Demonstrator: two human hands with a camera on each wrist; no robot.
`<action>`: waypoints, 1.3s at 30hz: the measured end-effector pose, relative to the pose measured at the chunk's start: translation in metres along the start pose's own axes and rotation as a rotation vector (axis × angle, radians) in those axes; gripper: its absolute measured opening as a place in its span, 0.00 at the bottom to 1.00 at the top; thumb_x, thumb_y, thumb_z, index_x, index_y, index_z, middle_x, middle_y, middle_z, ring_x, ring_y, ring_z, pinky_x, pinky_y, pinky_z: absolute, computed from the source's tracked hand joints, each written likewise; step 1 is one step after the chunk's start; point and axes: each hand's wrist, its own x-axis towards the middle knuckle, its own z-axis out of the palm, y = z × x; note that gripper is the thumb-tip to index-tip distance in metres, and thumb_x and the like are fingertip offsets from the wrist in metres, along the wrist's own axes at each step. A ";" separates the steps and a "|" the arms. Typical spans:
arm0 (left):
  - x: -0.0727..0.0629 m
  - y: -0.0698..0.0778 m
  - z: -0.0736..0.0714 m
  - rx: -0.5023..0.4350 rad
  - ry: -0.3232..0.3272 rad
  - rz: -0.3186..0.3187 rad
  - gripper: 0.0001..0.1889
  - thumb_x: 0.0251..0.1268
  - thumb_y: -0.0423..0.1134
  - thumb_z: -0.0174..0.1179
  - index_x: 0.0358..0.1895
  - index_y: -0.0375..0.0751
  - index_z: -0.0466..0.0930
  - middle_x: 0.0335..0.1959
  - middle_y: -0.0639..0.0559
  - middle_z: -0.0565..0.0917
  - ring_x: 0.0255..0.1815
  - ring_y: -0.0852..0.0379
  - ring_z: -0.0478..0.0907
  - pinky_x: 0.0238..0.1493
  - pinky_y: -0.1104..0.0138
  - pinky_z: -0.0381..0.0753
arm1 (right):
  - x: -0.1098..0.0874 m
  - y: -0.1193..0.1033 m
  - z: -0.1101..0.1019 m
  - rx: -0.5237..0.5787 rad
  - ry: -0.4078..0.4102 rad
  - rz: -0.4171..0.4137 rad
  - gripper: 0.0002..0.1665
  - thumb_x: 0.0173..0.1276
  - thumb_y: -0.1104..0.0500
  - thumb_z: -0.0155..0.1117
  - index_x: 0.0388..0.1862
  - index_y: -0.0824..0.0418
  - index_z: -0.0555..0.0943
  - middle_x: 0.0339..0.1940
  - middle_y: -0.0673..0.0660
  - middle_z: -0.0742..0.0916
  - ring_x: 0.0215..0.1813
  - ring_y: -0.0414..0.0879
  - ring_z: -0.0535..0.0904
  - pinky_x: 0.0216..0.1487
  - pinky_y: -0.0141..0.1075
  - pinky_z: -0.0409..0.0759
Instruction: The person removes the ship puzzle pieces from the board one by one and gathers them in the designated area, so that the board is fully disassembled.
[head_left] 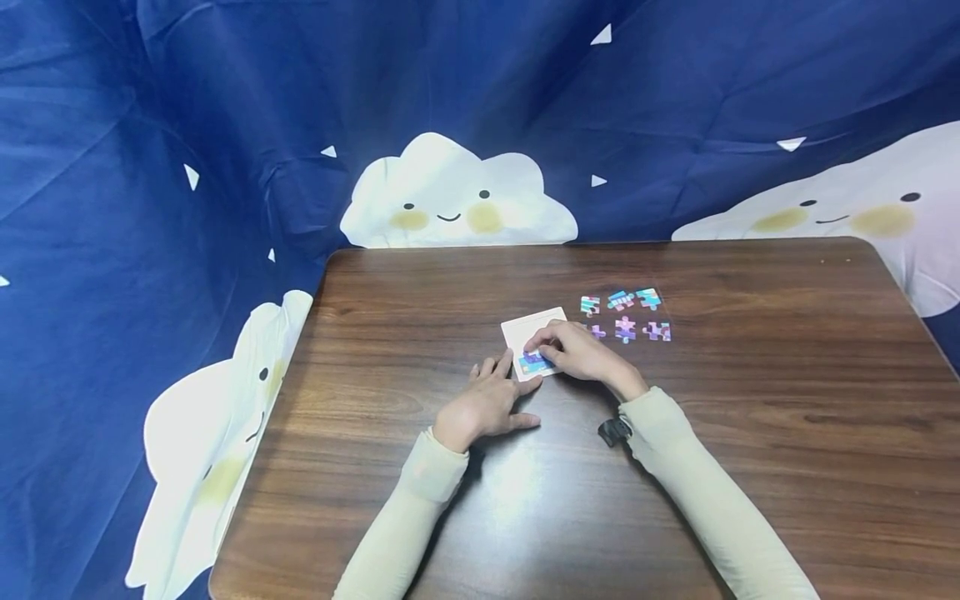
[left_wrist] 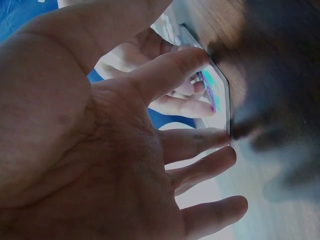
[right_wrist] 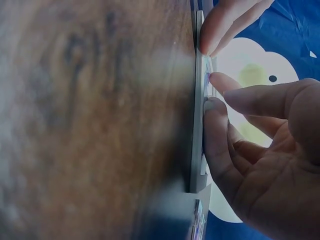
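Observation:
A small white puzzle board lies on the table, with blue and purple puzzle pieces in its near part. My right hand is over the board, its thumb and fingertips pinching a purple puzzle piece at the board's surface; fingers partly hide it. With fingers spread, my left hand touches the board's left and near edges. In the left wrist view, left fingertips meet the board's rim. The right wrist view has the board edge-on, right thumb and index finger against its face.
Several loose puzzle pieces lie in two rows right of the board, one partly hidden by the right hand. A black strap-like object is at the right wrist. Behind the brown table hangs a blue cloth with clouds.

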 end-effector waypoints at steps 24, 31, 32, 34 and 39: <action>0.003 -0.002 -0.005 0.001 -0.005 0.008 0.36 0.72 0.63 0.61 0.79 0.62 0.66 0.86 0.32 0.51 0.80 0.34 0.60 0.81 0.42 0.63 | 0.004 0.002 -0.002 0.093 0.013 -0.028 0.12 0.75 0.69 0.59 0.51 0.63 0.86 0.41 0.59 0.87 0.42 0.47 0.80 0.50 0.40 0.75; 0.003 -0.003 -0.005 -0.001 0.001 0.012 0.35 0.72 0.63 0.61 0.79 0.63 0.67 0.85 0.32 0.51 0.80 0.34 0.61 0.80 0.42 0.64 | 0.004 0.002 -0.003 0.121 -0.001 -0.049 0.12 0.74 0.70 0.58 0.50 0.62 0.84 0.41 0.59 0.87 0.43 0.48 0.81 0.51 0.41 0.77; 0.003 -0.003 -0.005 -0.003 0.002 0.011 0.35 0.72 0.63 0.61 0.79 0.63 0.67 0.85 0.32 0.51 0.80 0.34 0.61 0.80 0.42 0.64 | 0.003 0.002 -0.003 0.135 -0.004 -0.055 0.12 0.74 0.71 0.58 0.49 0.63 0.84 0.41 0.60 0.87 0.43 0.49 0.81 0.52 0.41 0.78; 0.003 -0.003 -0.004 -0.012 0.001 0.010 0.34 0.72 0.63 0.61 0.79 0.62 0.67 0.86 0.32 0.51 0.80 0.34 0.60 0.80 0.42 0.64 | 0.003 0.003 -0.002 0.171 -0.015 -0.063 0.11 0.73 0.71 0.58 0.49 0.64 0.83 0.41 0.61 0.88 0.45 0.50 0.82 0.53 0.43 0.78; 0.002 -0.002 -0.001 -0.025 -0.002 0.003 0.34 0.73 0.62 0.61 0.79 0.62 0.68 0.86 0.32 0.51 0.80 0.34 0.61 0.80 0.41 0.64 | 0.002 0.005 0.003 0.189 -0.022 -0.048 0.09 0.74 0.70 0.60 0.49 0.62 0.83 0.41 0.60 0.89 0.47 0.50 0.84 0.54 0.43 0.77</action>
